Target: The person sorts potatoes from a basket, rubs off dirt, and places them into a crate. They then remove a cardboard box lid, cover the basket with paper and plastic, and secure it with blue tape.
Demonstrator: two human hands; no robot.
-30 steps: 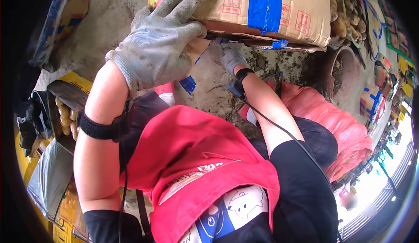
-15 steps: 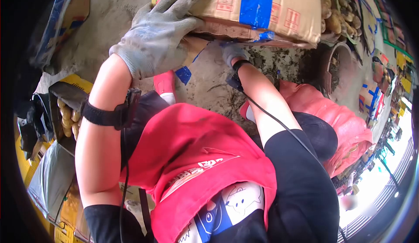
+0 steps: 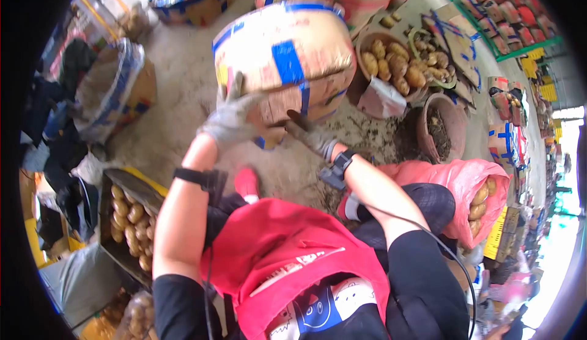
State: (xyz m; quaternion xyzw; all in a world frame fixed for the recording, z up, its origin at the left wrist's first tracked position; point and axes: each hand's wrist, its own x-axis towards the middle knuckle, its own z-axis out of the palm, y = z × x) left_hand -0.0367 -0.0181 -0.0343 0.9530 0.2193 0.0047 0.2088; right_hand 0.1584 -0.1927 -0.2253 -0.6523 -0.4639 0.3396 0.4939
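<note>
the left hand [image 3: 232, 120] is laying spread fingers against the box [image 3: 254, 50]. the right hand [image 3: 315, 138] is lying at its near edge; i cannot tell its grip. the box is standing beside potatoes [image 3: 398, 66].

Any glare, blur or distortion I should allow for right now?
Head view: washed-out glare along the right edge; head view: blur softening the left hand, right hand and box; head view: strong fisheye bending, with black corners.
</note>
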